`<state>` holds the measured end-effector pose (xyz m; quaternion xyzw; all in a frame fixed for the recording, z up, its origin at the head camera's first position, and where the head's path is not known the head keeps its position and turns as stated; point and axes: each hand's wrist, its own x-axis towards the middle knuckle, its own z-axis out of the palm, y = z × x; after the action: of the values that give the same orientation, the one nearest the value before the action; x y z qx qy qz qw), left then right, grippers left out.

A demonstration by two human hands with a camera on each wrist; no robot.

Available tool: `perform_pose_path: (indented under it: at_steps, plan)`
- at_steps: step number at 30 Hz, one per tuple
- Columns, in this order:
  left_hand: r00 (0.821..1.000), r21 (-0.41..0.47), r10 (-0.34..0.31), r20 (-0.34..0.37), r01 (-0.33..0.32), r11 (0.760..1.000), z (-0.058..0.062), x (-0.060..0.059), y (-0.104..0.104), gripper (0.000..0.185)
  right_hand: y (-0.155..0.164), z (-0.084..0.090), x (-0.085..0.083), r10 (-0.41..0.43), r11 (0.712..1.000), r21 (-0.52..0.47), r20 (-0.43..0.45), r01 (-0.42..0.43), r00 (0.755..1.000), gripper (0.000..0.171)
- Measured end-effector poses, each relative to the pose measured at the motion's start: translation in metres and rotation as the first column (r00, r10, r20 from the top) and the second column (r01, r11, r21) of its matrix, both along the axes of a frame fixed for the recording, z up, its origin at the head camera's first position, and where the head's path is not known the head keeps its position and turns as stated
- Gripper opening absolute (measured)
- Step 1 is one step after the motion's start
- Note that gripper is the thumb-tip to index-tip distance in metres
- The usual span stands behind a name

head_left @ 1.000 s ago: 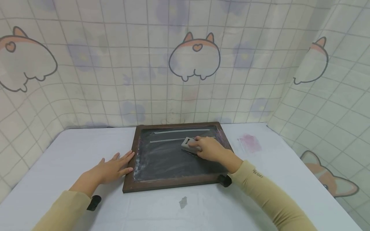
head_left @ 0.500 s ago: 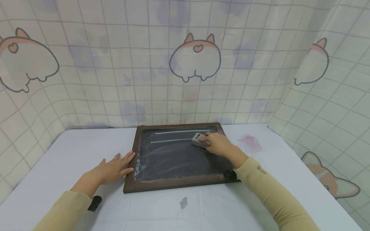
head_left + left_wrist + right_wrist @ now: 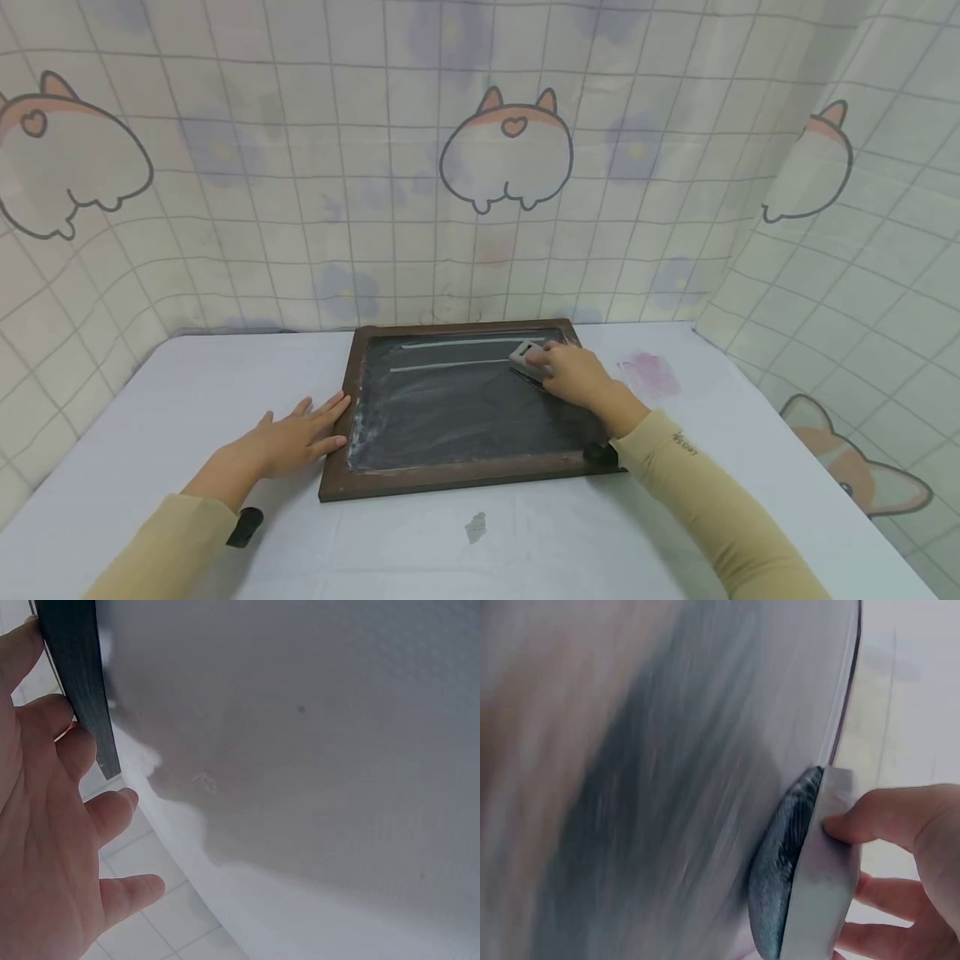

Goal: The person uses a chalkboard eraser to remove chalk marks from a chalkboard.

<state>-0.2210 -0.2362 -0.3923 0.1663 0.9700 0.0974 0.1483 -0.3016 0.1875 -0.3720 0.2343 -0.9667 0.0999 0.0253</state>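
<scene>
A small chalkboard (image 3: pixel 450 408) in a dark wooden frame lies flat on the white table (image 3: pixel 187 392). Two white chalk lines cross its upper part. My right hand (image 3: pixel 566 375) grips a grey eraser (image 3: pixel 527 358) and presses it on the board near the top right corner, at the end of the lower line. In the right wrist view the eraser (image 3: pixel 810 885) shows its dark felt pad against the board (image 3: pixel 652 787), with my fingers (image 3: pixel 885 817) on its back. My left hand (image 3: pixel 296 433) lies flat on the table with fingertips (image 3: pixel 112 806) at the board's left frame (image 3: pixel 79 682).
A pink smear (image 3: pixel 648 371) marks the table right of the board, and a small grey scrap (image 3: pixel 476 527) lies near the front. A patterned curtain (image 3: pixel 480 167) closes off the back and right side.
My right hand has slid the eraser up and to the right across the board, from the middle to near the top right corner. The left hand has stayed put.
</scene>
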Motion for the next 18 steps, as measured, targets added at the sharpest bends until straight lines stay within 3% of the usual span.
perform_pose_path:
  at_steps: [5,9,14,18]
  plan:
    - [1.0,0.001,-0.001,0.001,0.001,1.0,0.002,0.001,0.0,0.078,-0.024,0.002,0.021,0.181,0.983,-0.02,0.016,-0.181,0.983,0.049]
    - [1.0,0.006,0.002,-0.001,-0.002,1.0,0.001,0.002,0.0,0.078,-0.035,0.002,0.03,0.258,0.966,-0.009,0.012,-0.258,0.966,0.048]
    - [1.0,-0.005,-0.004,-0.008,0.004,1.0,0.0,0.001,0.0,0.078,-0.029,0.003,0.024,0.225,0.974,-0.019,0.045,-0.224,0.973,0.048]
    - [1.0,-0.004,-0.003,-0.013,0.003,1.0,-0.001,0.001,0.001,0.078,-0.018,0.004,0.013,0.159,0.987,-0.025,0.016,-0.158,0.987,0.048]
